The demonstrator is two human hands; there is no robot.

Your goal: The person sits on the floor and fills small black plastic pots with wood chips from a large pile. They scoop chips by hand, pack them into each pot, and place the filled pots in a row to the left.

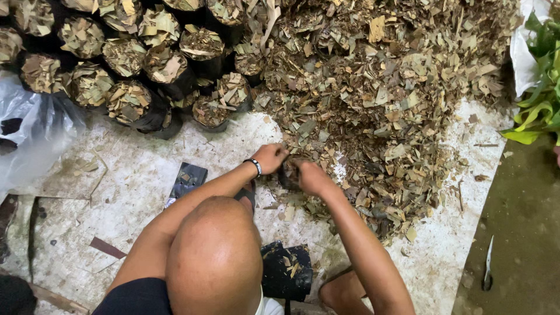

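Both hands meet at the near edge of a heap of dry chopped leaves: the left hand (270,157), with a dark band on its wrist, and the right hand (312,178) are curled closed around a small black bag (287,176) that sits between them, mostly hidden by the fingers, so how full it is cannot be told. The bag rests on the white sheet (146,169) that covers the floor, near its middle, right where the leaves begin. The leaf heap (379,99), brown and tan shreds piled thick, fills the far right part of the sheet and thins out toward the person. Along the far left edge stand rows of filled black bags (125,55), upright and packed close together, each stuffed to the top with the same leaf bits. A crumpled clear plastic bag (35,125) lies at the left edge. The person's bare head and arms fill the near middle of the view. Near the person's knee lie flat empty black bags (286,271) with a few leaf scraps on top. Green leafy plants (539,87) show past the right edge, over bare ground. A small dark flat piece (186,179) lies beside the left forearm.
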